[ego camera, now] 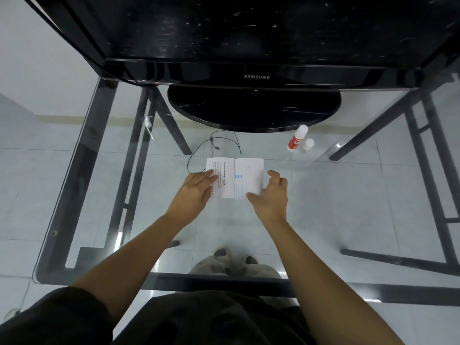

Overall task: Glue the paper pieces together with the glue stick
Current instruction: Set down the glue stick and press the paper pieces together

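Observation:
Two white paper pieces lie side by side on the glass table. The left piece (225,176) carries printed text and the right piece (249,176) has small blue marks; their inner edges meet or overlap. My left hand (196,189) rests flat on the left piece, fingers spread over its left edge. At the right piece's right edge, my right hand (271,194) has the thumb on the near corner and its fingers curled. The red-and-white glue stick (296,138) stands uncapped at the back right, with its white cap (308,144) beside it.
A black Samsung monitor (256,77) stands at the back on a round base (254,108). The glass tabletop (348,200) has a dark metal frame (174,282). A thin black cable (214,143) lies behind the papers, apparently under the glass. Tiled floor shows below.

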Demonstrator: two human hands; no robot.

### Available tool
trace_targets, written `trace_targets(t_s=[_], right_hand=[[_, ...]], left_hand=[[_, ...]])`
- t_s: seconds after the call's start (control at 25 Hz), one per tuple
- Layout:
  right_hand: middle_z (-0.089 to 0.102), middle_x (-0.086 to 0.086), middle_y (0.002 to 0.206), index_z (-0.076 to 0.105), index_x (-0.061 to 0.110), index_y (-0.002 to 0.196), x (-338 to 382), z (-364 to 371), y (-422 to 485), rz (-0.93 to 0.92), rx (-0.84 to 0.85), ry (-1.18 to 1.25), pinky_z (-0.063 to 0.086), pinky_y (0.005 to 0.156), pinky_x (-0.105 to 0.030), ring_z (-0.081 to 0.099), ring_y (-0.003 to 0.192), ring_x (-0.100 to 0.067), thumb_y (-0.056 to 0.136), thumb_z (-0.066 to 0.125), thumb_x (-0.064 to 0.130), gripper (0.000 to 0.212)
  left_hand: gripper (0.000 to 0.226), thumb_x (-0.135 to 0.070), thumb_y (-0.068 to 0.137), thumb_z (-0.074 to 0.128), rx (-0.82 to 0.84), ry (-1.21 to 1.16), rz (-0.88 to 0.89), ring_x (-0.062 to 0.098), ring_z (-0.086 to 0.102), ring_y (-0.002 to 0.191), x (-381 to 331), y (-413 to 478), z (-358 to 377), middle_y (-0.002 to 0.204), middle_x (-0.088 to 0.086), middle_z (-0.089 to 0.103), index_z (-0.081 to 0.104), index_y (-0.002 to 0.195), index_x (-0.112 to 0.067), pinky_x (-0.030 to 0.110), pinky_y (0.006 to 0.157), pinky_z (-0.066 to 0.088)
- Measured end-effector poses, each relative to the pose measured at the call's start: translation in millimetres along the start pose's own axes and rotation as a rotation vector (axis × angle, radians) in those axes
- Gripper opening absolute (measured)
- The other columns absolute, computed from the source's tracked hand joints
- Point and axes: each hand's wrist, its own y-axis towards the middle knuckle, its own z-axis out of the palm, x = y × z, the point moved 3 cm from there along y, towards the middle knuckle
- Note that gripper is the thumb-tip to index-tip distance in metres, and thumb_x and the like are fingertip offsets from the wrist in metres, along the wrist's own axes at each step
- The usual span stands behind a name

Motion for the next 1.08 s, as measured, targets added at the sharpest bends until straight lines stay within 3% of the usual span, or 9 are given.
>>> trace_targets(t_s=[0.2,0.36,0.52,0.6,0.8,0.96,1.08], right_hand=[[0.045,-0.012,0.13,0.031,0.016,0.131,2.3,-0.5,-0.5,0.004,0.015,0.056,0.054,0.082,-0.038,0.057,0.108,-0.03,0.075,0.072,0.006,0.07],[0.058,-0.008,0.119,0.034,0.017,0.13,1.3,-3.8,0.4,0.016,0.016,0.011,0.052,0.081,-0.038,0.056,0.106,-0.026,0.075,0.071,0.012,0.067],[0.064,-0.008,0.114,0.048,0.014,0.12,-11.2,-19.1,-1.6,0.029,0.008,0.183,0.041,0.055,-0.009,0.056,0.086,-0.015,0.08,0.065,0.012,0.042],[0.063,-0.007,0.111,0.055,0.011,0.113,-21.3,-31.8,-5.9,-0.005,-0.074,0.268,0.041,0.051,-0.004,0.056,0.086,-0.015,0.084,0.062,0.014,0.03],[0.057,0.001,0.096,0.065,0.007,0.1,-35.4,-48.4,-21.1,-0.113,-0.288,0.381,0.045,0.057,-0.006,0.058,0.081,-0.018,0.09,0.057,0.017,0.016],[0.049,0.003,0.096,0.063,0.005,0.113,-26.0,-45.9,-25.3,-0.311,-0.3,0.217,0.046,0.071,-0.01,0.053,0.083,-0.014,0.09,0.057,0.01,0.025],[0.046,0.004,0.1,0.059,0.009,0.118,-17.2,-40.3,-25.6,-0.415,-0.187,0.152,0.04,0.08,-0.001,0.048,0.092,-0.006,0.088,0.057,0.011,0.03]], left_hand=[[0.036,-0.013,0.082,0.069,0.109,0.132,0.058,0.04,0.055,0.109,6.0,6.1,1.8,0.124,0.014,0.061,0.062,0.117,-0.007,0.047,0.09,0.048],[0.036,-0.014,0.081,0.07,0.115,0.138,0.041,0.039,0.056,0.108,4.8,7.5,3.2,0.123,0.013,0.062,0.064,0.116,-0.008,0.047,0.087,0.049],[0.036,-0.011,0.078,0.073,0.097,0.12,0.075,0.038,0.058,0.105,-6.0,13.6,9.8,0.12,0.013,0.064,0.066,0.112,-0.005,0.048,0.084,0.052],[0.036,-0.01,0.078,0.072,0.087,0.094,0.072,0.038,0.058,0.104,-14.6,17.9,15.5,0.121,0.013,0.063,0.065,0.113,-0.004,0.048,0.083,0.052],[0.036,-0.019,0.087,0.063,0.076,0.07,-0.043,0.035,0.05,0.11,-36.5,25.7,34.0,0.129,0.007,0.058,0.06,0.122,-0.01,0.046,0.085,0.049],[0.036,-0.02,0.086,0.064,0.058,0.045,-0.077,0.035,0.049,0.11,-42.6,27.4,38.2,0.13,0.005,0.058,0.06,0.121,-0.013,0.045,0.081,0.046],[0.04,-0.023,0.088,0.061,0.096,0.03,-0.106,0.032,0.045,0.116,-43.1,28.1,37.1,0.136,0.003,0.052,0.054,0.127,-0.017,0.045,0.085,0.044]])
